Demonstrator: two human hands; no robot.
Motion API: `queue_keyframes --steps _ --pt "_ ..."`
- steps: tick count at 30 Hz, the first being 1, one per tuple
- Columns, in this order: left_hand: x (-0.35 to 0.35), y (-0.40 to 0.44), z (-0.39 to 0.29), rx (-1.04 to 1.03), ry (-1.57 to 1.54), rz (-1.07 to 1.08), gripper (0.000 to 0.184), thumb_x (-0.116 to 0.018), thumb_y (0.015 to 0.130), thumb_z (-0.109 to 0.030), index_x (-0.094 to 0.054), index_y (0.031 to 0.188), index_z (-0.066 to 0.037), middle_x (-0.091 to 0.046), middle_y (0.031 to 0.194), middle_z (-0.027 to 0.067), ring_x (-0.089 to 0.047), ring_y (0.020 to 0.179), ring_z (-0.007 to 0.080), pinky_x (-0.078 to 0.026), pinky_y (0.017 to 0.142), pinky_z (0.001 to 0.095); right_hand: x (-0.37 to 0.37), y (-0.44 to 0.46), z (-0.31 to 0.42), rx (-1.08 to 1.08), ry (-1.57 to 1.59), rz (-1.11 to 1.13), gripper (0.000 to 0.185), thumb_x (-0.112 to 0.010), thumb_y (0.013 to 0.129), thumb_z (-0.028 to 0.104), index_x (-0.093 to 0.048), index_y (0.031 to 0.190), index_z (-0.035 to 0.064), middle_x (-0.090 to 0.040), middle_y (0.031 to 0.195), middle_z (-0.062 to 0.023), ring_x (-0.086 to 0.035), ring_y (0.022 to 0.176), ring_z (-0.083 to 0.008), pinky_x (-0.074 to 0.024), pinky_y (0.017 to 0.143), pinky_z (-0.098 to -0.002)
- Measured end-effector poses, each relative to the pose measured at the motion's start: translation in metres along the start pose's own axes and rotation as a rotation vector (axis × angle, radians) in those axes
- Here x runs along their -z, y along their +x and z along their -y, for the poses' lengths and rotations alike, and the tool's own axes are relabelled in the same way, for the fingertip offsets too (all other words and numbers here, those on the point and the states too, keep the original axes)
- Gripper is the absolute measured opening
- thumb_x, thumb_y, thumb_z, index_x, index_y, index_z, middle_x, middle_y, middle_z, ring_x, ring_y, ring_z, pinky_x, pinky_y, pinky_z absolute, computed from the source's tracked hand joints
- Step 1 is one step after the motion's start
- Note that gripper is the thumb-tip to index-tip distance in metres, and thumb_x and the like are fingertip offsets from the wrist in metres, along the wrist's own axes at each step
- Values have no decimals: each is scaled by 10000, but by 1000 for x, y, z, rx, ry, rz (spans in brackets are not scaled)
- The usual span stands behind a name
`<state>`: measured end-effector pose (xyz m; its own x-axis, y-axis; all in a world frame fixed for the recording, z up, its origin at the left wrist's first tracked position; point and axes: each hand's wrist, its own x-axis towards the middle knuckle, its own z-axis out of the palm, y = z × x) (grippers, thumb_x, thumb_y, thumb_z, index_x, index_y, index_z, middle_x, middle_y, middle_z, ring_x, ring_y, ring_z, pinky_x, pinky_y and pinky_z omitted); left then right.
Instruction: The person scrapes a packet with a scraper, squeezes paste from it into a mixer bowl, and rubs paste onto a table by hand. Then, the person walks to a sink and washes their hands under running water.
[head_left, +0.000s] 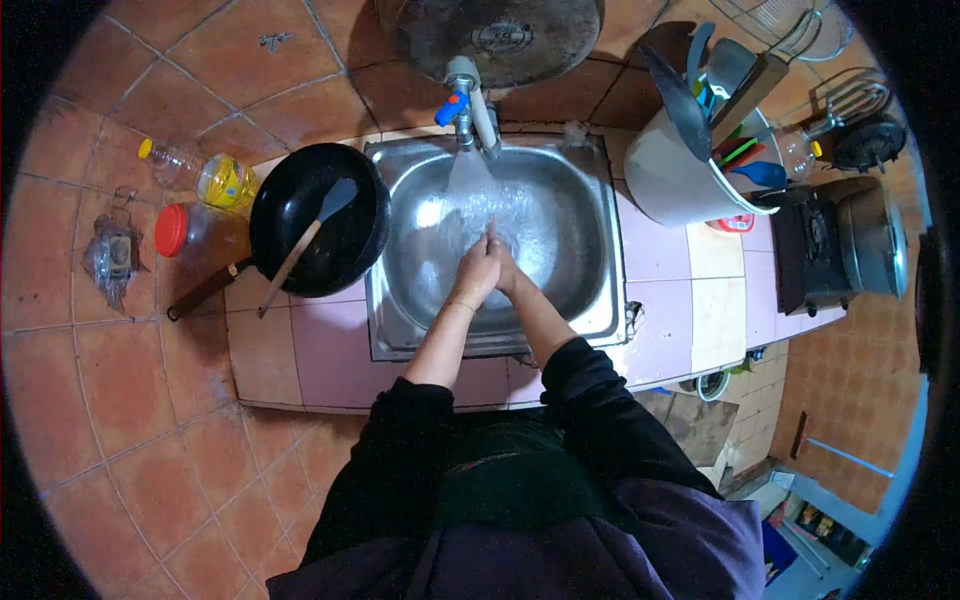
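Water runs from the tap [463,105] with a blue lever into the steel sink [575,310]. Over the basin, my left hand [478,270] and my right hand [508,268] are pressed together, just below the stream. The fingers of my left hand look closed around or against the other hand. Most fingers of my right hand are hidden, and whether anything lies between the palms cannot be made out. Both sleeves are pushed up to the forearms.
Left of the sink sits a black wok [275,215] with a wooden-handled spatula [300,245] in it, beside bottles and a red-lidded jar [172,230]. On the right stand a white bucket [665,180] of utensils and a stove [795,250] with a pot [865,240].
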<state>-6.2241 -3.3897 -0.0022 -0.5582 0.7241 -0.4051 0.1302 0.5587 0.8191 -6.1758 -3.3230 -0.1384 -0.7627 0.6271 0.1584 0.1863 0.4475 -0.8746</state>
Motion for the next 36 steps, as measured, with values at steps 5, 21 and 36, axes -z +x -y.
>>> queue_keyframes --steps 5,21,36 --pt "10 6 -5 43 5 109 527 -399 932 -440 -557 1124 26 -591 1094 219 -563 1029 264 -405 883 355 49 1 84 -443 -228 305 940 -698 694 310 -166 1372 -66 -369 1328 -256 -369 1217 -388 -313 1022 -419" --pt "2 41 28 0 -349 72 385 -437 948 -253 -541 1135 67 -578 1111 107 -511 1027 163 -385 913 283 43 -4 122 -465 -581 375 705 -416 871 249 -44 1428 31 -94 1492 -138 -199 1348 -322 -172 1088 -487" --pt "15 26 28 119 -861 51 287 -398 940 -126 -535 1161 -4 -593 1002 67 -549 916 162 -433 822 277 37 -20 102 -76 -230 231 584 -500 827 148 -317 1363 3 -299 1412 -209 -330 1291 -314 -257 1065 -382"
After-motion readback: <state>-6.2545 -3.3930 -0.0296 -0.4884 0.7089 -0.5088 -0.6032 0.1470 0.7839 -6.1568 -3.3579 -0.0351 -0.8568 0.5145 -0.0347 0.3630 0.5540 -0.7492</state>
